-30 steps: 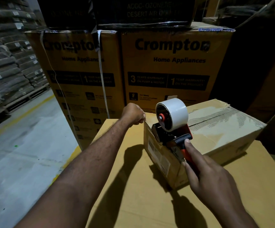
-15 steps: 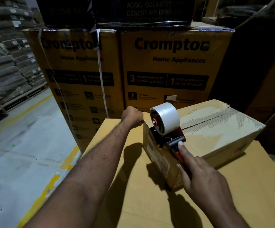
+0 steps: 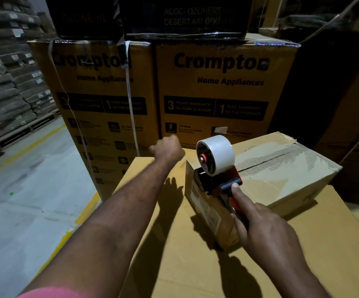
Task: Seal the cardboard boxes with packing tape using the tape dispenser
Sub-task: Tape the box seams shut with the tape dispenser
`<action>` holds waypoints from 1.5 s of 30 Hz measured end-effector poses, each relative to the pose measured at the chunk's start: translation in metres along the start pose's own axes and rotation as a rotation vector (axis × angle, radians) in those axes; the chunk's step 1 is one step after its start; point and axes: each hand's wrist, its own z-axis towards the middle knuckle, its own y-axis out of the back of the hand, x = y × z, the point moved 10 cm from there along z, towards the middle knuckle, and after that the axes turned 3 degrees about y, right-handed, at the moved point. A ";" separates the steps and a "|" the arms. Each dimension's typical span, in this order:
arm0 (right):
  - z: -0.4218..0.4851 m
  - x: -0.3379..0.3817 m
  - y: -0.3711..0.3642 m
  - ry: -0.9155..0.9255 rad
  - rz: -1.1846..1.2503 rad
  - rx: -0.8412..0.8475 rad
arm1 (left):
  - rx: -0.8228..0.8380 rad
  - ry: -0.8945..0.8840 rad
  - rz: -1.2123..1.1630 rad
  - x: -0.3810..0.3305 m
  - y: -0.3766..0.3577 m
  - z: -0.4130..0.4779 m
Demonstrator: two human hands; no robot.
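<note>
Right hand wraps the red handle of the tape dispenser, with the index finger straight along it and its tip on the black front block. The dispenser sits at the near-left end of the small cardboard box, mouth at the top edge, white tape roll upright above it. The box lies on a large flat carton, and its centre seam runs away to the far right with rough, torn-looking paper either side. Left hand is past the box's left end, above the big carton, seen from the back with fingers curled in; can't tell if it pinches a tape end or nothing. Stacked Crompton cartons stand behind. The step looks like starting the strip at this end. To do it well, lap some tape down the end face first and press the mouth flat. Then pull straight along the seam with steady downward pressure, keeping the roll centred on the gap so both flaps get caught. The box looks light, so it may slide or tip unless the free hand braces it.
</note>
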 end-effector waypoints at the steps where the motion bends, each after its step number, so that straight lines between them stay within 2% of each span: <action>1: 0.000 0.000 0.000 -0.004 -0.006 0.003 | -0.086 -0.039 -0.079 -0.005 0.011 0.000; 3: 0.000 0.000 0.000 -0.006 -0.011 0.003 | -0.203 -0.092 -0.254 -0.012 0.031 -0.007; 5: -0.001 0.000 -0.002 -0.003 -0.026 0.009 | -0.231 -0.161 -0.311 -0.026 0.045 -0.019; 7: -0.001 0.001 -0.002 -0.004 -0.029 0.015 | -0.116 -0.225 -0.235 -0.041 0.036 -0.031; 10: -0.001 0.003 -0.001 0.001 -0.030 0.008 | 0.155 -0.238 -0.078 -0.047 -0.006 -0.049; 15: 0.001 0.005 0.001 0.019 -0.015 0.007 | 0.300 -0.230 -0.100 -0.039 -0.030 -0.055; 21: 0.015 0.008 0.008 0.036 -0.018 0.050 | 0.303 -0.324 0.207 -0.033 -0.052 -0.049; 25: -0.001 0.004 0.023 0.051 -0.042 0.054 | 0.247 -0.326 0.305 -0.030 -0.052 -0.040; 31: -0.034 -0.001 0.042 0.021 -0.105 0.056 | 0.274 -0.354 0.372 -0.046 -0.035 -0.054; 33: -0.035 0.001 0.042 0.002 -0.112 0.057 | 0.205 -0.422 0.294 -0.061 -0.022 -0.066; 34: -0.035 0.003 0.042 -0.005 -0.111 0.052 | 0.234 -0.450 0.150 -0.068 -0.022 -0.077; 37: -0.034 0.008 0.042 -0.032 -0.103 0.048 | 0.544 -0.304 -0.424 -0.065 -0.047 -0.101; 41: -0.034 0.015 0.037 -0.061 -0.051 0.051 | 0.519 -0.333 -0.340 -0.057 -0.067 -0.093; 43: -0.030 0.023 0.035 -0.069 -0.006 0.038 | 0.564 -0.410 -0.319 -0.065 -0.066 -0.088; 45: -0.019 0.029 0.033 -0.071 0.015 0.034 | 0.585 -0.486 -0.131 -0.070 -0.073 -0.075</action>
